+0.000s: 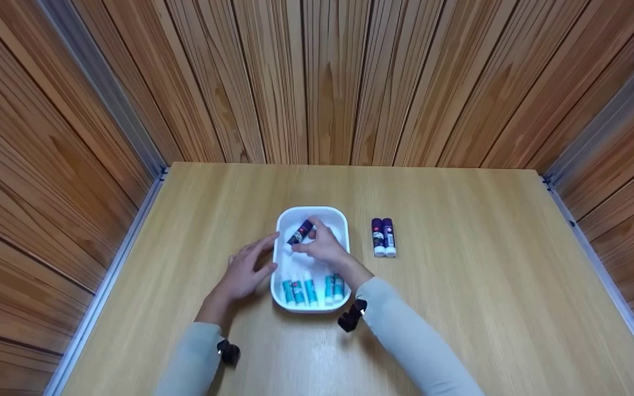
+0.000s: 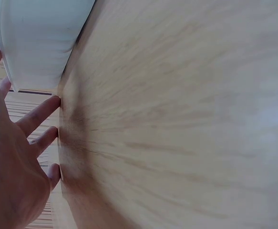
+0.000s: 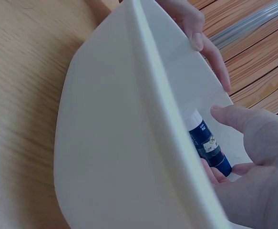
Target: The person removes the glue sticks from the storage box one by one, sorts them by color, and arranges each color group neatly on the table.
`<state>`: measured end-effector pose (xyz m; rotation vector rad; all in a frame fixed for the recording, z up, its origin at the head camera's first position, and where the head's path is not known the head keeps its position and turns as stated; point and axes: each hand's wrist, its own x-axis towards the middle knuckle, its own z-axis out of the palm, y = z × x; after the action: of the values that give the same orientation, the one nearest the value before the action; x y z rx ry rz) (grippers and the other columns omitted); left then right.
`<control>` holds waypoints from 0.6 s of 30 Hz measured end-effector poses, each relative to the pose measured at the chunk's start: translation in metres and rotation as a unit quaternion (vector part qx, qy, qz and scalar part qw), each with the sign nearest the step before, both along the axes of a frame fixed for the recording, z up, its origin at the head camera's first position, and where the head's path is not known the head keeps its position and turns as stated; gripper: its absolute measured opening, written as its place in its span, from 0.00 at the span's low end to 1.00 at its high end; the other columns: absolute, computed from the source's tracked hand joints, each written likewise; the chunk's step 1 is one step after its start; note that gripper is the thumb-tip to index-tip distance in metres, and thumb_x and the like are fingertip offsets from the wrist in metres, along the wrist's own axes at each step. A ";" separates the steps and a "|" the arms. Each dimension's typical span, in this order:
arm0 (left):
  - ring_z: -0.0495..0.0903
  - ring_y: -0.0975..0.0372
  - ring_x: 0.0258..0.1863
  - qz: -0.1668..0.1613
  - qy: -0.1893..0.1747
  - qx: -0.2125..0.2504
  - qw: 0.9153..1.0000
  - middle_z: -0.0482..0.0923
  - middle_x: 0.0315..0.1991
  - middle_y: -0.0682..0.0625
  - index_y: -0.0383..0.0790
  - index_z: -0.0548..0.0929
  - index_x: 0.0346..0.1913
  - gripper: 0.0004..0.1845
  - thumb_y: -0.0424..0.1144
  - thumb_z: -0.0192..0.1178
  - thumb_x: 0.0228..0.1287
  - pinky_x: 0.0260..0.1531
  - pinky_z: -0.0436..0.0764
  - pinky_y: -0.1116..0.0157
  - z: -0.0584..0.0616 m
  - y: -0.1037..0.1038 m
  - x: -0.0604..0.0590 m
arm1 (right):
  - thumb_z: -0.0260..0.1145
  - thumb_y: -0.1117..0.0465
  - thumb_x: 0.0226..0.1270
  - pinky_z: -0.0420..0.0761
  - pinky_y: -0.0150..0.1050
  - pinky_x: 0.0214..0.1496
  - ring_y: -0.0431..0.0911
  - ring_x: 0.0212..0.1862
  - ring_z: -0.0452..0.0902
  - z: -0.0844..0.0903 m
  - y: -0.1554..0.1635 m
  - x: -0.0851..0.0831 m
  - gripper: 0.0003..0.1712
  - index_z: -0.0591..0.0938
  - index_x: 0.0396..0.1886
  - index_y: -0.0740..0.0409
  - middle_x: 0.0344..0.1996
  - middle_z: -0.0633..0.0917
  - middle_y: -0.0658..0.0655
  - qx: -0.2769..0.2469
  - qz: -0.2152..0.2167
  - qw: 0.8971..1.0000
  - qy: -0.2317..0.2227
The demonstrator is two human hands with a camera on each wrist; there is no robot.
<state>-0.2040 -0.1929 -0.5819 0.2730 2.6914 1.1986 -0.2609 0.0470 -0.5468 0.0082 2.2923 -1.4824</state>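
Glue stick (image 1: pixel 301 232), the dark blue one, sits pinched in the fingers of the right hand (image 1: pixel 322 246), tilted inside the upper half of the white tray (image 1: pixel 317 213), and the right wrist view shows it just behind the tray's near wall. Starting from the left: the left hand (image 1: pixel 245 269) lies beside the tray with fingers straight and spread, fingertips at the tray's left rim, holding nothing. In the tray's near end, a row of teal glue sticks (image 1: pixel 311 290) lies side by side. Further right, two more dark blue sticks (image 1: pixel 383 237) lie together on the wooden table (image 1: pixel 487 286), well apart from both hands.
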 end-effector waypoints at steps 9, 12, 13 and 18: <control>0.56 0.45 0.93 0.000 -0.002 0.002 1.000 0.65 0.91 0.58 0.78 0.57 0.89 0.41 0.57 0.64 0.82 0.86 0.44 0.24 -0.001 0.000 0.001 | 0.78 0.58 0.76 0.77 0.55 0.82 0.60 0.79 0.76 0.004 0.000 0.002 0.52 0.62 0.91 0.52 0.78 0.76 0.66 0.003 0.007 1.000 -0.015; 0.56 0.46 0.93 -0.001 0.000 0.003 1.000 0.64 0.91 0.59 0.79 0.57 0.89 0.41 0.58 0.64 0.82 0.87 0.46 0.27 -0.001 0.000 0.002 | 0.78 0.58 0.76 0.77 0.56 0.82 0.60 0.78 0.76 0.003 0.001 0.002 0.52 0.62 0.92 0.49 0.78 0.76 0.66 0.003 0.019 1.000 -0.021; 0.57 0.46 0.93 -0.001 0.001 0.004 1.000 0.64 0.91 0.60 0.79 0.57 0.89 0.41 0.58 0.64 0.82 0.87 0.47 0.27 0.000 0.000 0.003 | 0.78 0.57 0.76 0.77 0.56 0.81 0.60 0.77 0.77 0.003 0.001 0.002 0.52 0.61 0.92 0.48 0.78 0.77 0.66 0.003 0.022 1.000 -0.021; 0.56 0.46 0.93 -0.004 0.002 0.007 1.000 0.65 0.90 0.60 0.81 0.57 0.89 0.40 0.58 0.63 0.83 0.88 0.45 0.27 0.000 -0.001 0.002 | 0.79 0.55 0.76 0.82 0.49 0.69 0.55 0.65 0.85 -0.001 0.000 0.001 0.56 0.58 0.94 0.48 0.69 0.83 0.63 -0.006 0.040 0.999 -0.026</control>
<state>-0.2024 -0.1936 -0.5822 0.2870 2.6832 1.2164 -0.2596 0.0475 -0.5481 -0.0464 2.2174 -1.4390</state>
